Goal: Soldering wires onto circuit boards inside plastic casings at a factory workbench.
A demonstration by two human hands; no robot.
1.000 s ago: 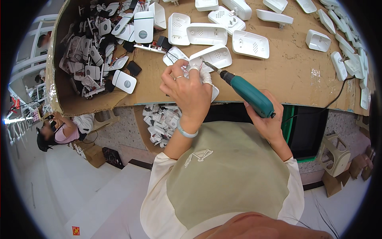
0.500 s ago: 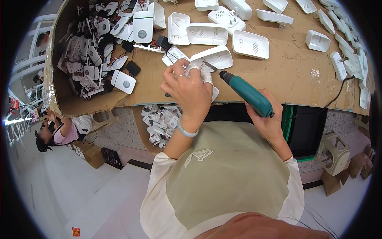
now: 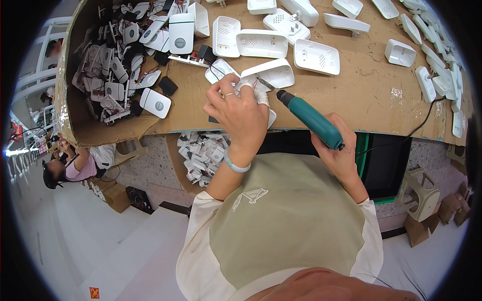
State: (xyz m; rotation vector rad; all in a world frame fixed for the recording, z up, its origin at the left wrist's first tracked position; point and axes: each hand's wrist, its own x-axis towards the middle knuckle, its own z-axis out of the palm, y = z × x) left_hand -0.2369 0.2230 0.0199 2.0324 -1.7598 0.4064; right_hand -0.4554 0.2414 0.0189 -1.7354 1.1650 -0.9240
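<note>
Your left hand (image 3: 238, 115) is bent over the near end of an open white shell (image 3: 278, 72), with its thumb and fingers drawn close together and white wrapping (image 3: 260, 95) on some of them. You have it low against the work, so it is hard to tell just what those fingertips pinch. Your right hand (image 3: 339, 155) is closed around the rear of a green electric screwdriver (image 3: 314, 120), which slants forward and left. Its bit (image 3: 267, 84) reaches the shell's near end, right beside your left fingertips; whether it meets a screw is too small to tell.

Another white case (image 3: 221, 69) lies just ahead and left of your left hand, with a dark wire across it. Beyond both hands, more open shells, such as this one (image 3: 316, 56), sit on the brown surface (image 3: 371, 95). Well left of your left hand is a cardboard box (image 3: 113, 131) heaped with white devices and wires. Small white parts (image 3: 206, 155) fill a container beside your left forearm. To the right of your right hand, a black cord (image 3: 423, 124) crosses the surface.
</note>
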